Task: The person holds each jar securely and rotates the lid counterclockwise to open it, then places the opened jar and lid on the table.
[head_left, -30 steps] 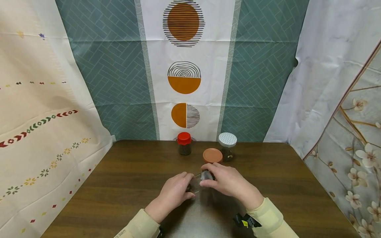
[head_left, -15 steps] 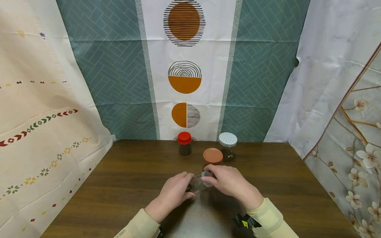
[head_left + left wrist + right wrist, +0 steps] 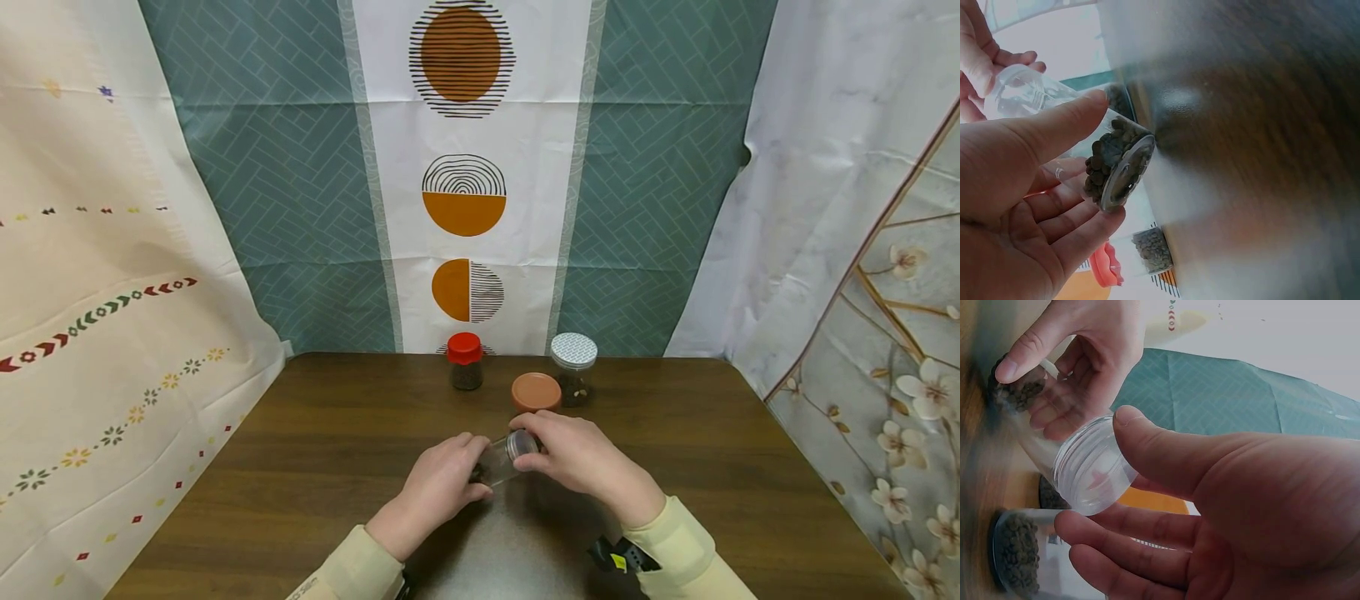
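Clear, smooth cylindrical plastic-looking jar (image 3: 497,463) with a translucent ribbed round lid (image 3: 522,443), tilted low over the brown wood-grain worktop (image 3: 337,433); base contact unclear. It's between the hands: left hand (image 3: 441,479) curls thumb and fingers round the body near the base, right hand (image 3: 581,454) pinches the lid, thumb against fingers. Left wrist view shows small dark-brown rounded pellets (image 3: 1113,147) heaped at the base, mostly covered by the left hand in the head view. Head view alone shows the terracotta-coloured round lid (image 3: 536,392) clearly, just beyond the right hand.
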Demonstrator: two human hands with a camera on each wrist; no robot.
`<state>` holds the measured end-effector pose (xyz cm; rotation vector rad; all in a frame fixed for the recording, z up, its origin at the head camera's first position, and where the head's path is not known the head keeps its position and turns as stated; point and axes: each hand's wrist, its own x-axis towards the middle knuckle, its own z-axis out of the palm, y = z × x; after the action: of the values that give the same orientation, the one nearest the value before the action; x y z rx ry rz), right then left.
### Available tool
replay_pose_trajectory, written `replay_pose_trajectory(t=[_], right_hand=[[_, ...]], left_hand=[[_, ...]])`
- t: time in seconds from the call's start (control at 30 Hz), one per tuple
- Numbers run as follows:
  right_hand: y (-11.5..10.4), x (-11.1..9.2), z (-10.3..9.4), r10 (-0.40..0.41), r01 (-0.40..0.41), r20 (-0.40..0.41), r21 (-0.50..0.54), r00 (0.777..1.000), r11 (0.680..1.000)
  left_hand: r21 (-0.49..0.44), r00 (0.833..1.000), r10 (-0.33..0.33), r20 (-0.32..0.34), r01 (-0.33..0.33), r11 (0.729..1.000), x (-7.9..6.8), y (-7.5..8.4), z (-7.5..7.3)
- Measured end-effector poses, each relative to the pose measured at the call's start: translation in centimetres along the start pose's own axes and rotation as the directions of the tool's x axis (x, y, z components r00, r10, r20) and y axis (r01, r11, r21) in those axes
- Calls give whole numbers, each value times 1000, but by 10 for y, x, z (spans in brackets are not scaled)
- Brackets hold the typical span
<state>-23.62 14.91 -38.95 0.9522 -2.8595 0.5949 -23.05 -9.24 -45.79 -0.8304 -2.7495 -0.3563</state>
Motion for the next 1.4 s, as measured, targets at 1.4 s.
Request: replay_pose_trajectory(t=[1.4], right_hand=[[1, 0, -2, -76, 76, 0, 12, 997, 997]], left_hand=[[-11, 1000, 8, -18, -8, 1000, -3, -1, -1]])
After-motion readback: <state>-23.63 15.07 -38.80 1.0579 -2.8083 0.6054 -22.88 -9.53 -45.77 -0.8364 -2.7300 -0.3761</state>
